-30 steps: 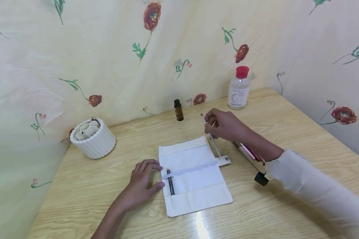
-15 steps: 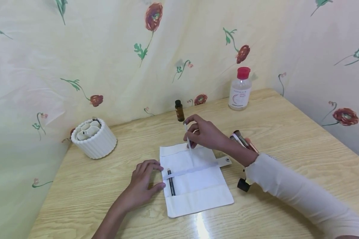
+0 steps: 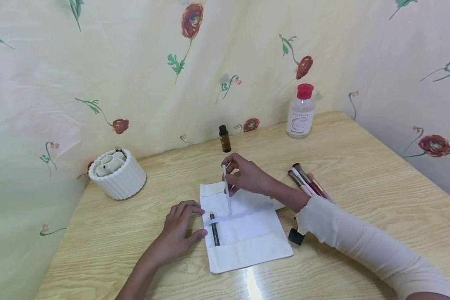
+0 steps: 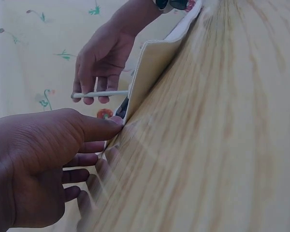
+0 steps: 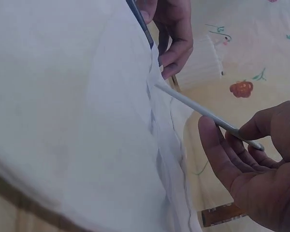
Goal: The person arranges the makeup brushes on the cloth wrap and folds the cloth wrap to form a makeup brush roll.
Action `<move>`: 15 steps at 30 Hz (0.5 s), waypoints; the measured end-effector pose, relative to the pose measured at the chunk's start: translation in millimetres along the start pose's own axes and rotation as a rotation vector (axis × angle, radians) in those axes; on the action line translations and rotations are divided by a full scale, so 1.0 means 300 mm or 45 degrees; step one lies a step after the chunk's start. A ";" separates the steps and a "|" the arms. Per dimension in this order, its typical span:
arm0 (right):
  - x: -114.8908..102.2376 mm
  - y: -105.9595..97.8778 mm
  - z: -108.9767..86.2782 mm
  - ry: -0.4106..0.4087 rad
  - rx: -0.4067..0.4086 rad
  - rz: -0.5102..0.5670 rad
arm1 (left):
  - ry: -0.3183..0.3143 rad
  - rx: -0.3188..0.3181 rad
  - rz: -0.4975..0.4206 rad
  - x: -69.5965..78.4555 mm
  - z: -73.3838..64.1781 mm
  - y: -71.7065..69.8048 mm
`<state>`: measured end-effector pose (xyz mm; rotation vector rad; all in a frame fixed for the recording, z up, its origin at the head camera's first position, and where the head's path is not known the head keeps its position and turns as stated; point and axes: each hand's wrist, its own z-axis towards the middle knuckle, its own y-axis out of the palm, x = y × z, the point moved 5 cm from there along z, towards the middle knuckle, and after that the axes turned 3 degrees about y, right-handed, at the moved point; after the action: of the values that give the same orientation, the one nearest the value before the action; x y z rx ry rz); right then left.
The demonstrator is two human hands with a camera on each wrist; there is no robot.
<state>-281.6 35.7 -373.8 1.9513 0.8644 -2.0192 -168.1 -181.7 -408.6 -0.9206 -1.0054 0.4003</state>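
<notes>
A white fabric brush roll (image 3: 253, 252) lies unfolded on the table, with an elastic band (image 3: 247, 212) across its middle. A dark pencil (image 3: 215, 232) is tucked under the band near the left edge. My left hand (image 3: 181, 225) rests at that edge, thumb and fingertips on the border, fingers loosely spread. Above the roll, my right hand (image 3: 247, 175) pinches a slim white stick (image 5: 198, 107) near its upper end. The stick stands nearly upright, its lower end right at the band, to the right of the pencil.
Several makeup brushes (image 3: 309, 181) lie right of the roll, partly behind the right forearm, near a black cylindrical piece (image 3: 296, 236). Behind stand a small brown bottle (image 3: 225, 141) and a red-capped clear bottle (image 3: 301, 116). A ribbed white holder (image 3: 121, 179) stands at left.
My right hand has moved left from the roll's right side with the stick, then down, bringing the stick's lower end to the band. The left hand stays at the edge.
</notes>
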 end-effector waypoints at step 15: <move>0.051 0.060 -0.030 0.130 -0.206 -0.012 | -0.013 -0.017 -0.016 0.001 -0.003 -0.006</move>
<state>-266.2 29.8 -393.0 1.9774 1.0273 -1.8061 -167.4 -182.8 -407.1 -0.9246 -1.0242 0.3883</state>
